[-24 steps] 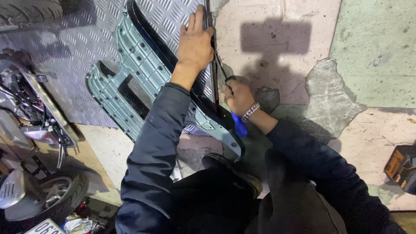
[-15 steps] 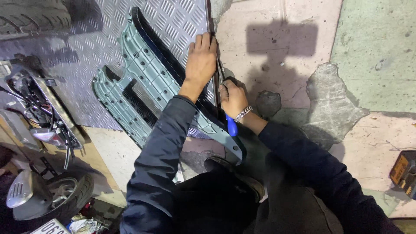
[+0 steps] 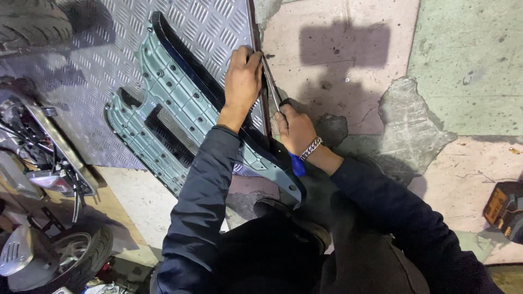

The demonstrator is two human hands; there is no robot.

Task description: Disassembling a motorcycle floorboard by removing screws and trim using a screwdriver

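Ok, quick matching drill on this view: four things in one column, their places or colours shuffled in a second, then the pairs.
1. plastic panel
2. left hand
3. right hand
4. tyre

a. top left corner
b. grips a blue-handled tool
c. pale green, lying on the checker plate
d. pressed on the panel's dark edge

Pairs: 1-c, 2-d, 3-b, 4-a

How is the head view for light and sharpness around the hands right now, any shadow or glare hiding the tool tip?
Head view: hard light from behind throws a blocky dark shadow on the cracked concrete floor; slight glare on the ribbed metal tread plate; the left hand and right hand are sharp; the thin metal-shafted tool is lit, its tip hidden.
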